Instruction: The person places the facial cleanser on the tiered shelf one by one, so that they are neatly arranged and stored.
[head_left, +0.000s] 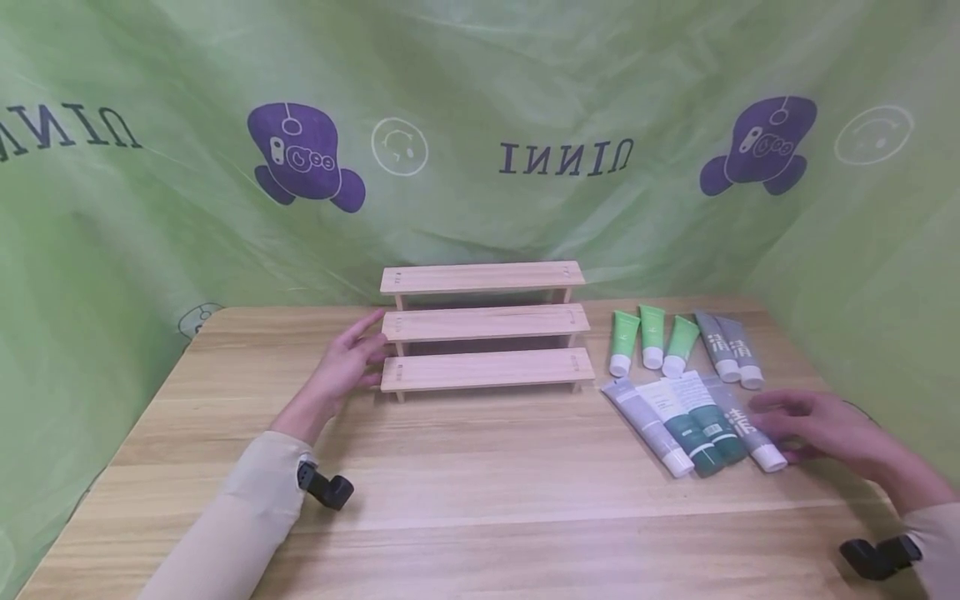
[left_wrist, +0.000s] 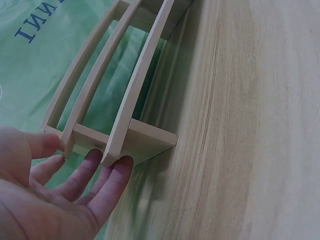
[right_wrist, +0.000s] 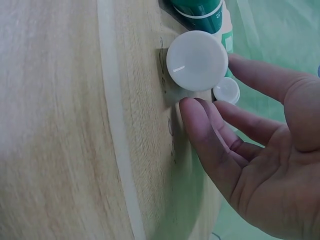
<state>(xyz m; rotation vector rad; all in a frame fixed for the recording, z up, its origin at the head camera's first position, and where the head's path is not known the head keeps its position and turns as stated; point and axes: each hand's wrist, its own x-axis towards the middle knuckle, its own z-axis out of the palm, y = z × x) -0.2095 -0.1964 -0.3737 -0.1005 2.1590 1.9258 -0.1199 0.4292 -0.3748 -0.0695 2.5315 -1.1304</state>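
A three-tier wooden step rack [head_left: 487,323] stands at the back middle of the table. My left hand [head_left: 345,367] is at its left end; in the left wrist view the fingertips [left_wrist: 122,167] meet the ends of the shelves, fingers spread. My right hand [head_left: 832,429] is beside a translucent grey squeeze tube [head_left: 738,421] that lies flat, its white cap toward me. In the right wrist view, thumb and fingers stand apart around the white cap [right_wrist: 197,60], not closed on it. Two white-and-green tubes [head_left: 678,421] and another grey tube [head_left: 645,425] lie left of it.
Behind that row lie three small green tubes [head_left: 652,337] with white caps and two darker grey tubes [head_left: 741,354]. A green printed cloth [head_left: 465,217] hangs close behind the table [head_left: 480,483] and along both sides.
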